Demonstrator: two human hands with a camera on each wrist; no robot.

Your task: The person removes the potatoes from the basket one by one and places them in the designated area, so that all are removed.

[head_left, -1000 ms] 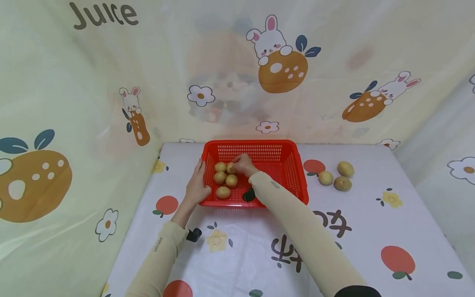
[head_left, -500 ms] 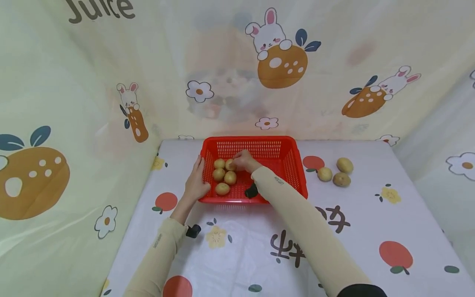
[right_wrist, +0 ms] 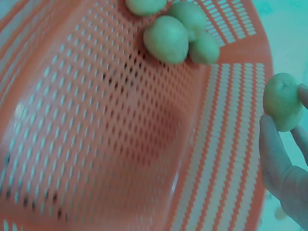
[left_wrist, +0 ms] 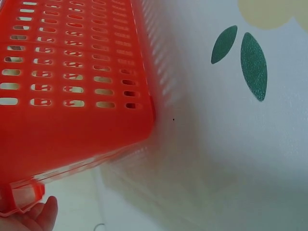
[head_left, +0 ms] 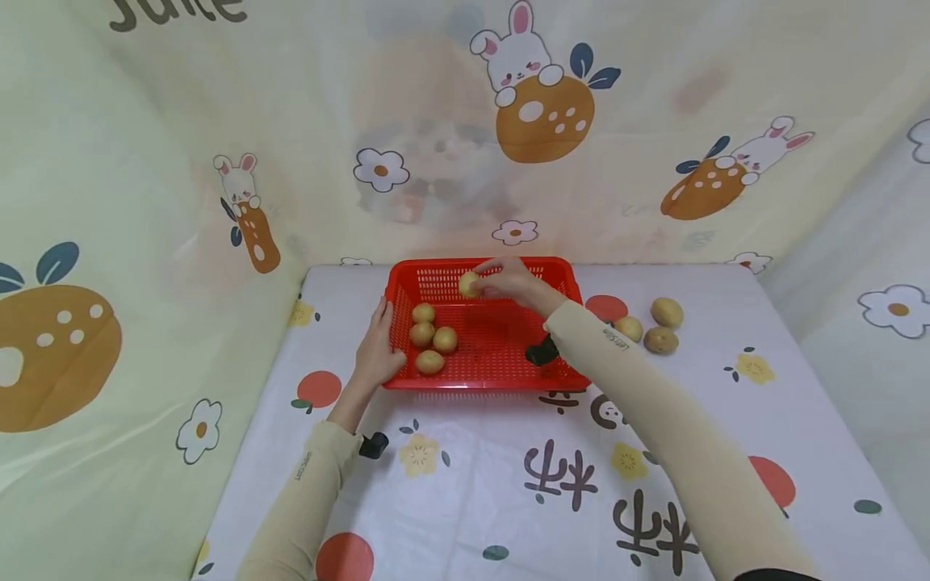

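My right hand [head_left: 508, 278] pinches a pale yellow potato [head_left: 469, 284] between thumb and fingertips, up over the back part of the red plastic basket [head_left: 494, 390]. The same held potato [right_wrist: 283, 102] overlaps the outer edge of the rim in the right wrist view. My left hand [head_left: 379, 351] holds the basket's left side, fingers along the outside and thumb over the rim. Several potatoes lie together in the left end of the basket, one of them a rounder potato [head_left: 446, 340]. In the left wrist view fingertips [left_wrist: 47, 214] show beside the rim.
Three more potatoes, one a browner potato [head_left: 661, 340], lie on the table to the right of the basket. A patterned white cloth [head_left: 436, 516] covers the table. Printed curtains [head_left: 617, 194] hang close behind and at both sides.
My right hand has lifted one potato from the group in the basket and moved it back and to the right. The left hand stays on the basket. The head view has tilted slightly down.
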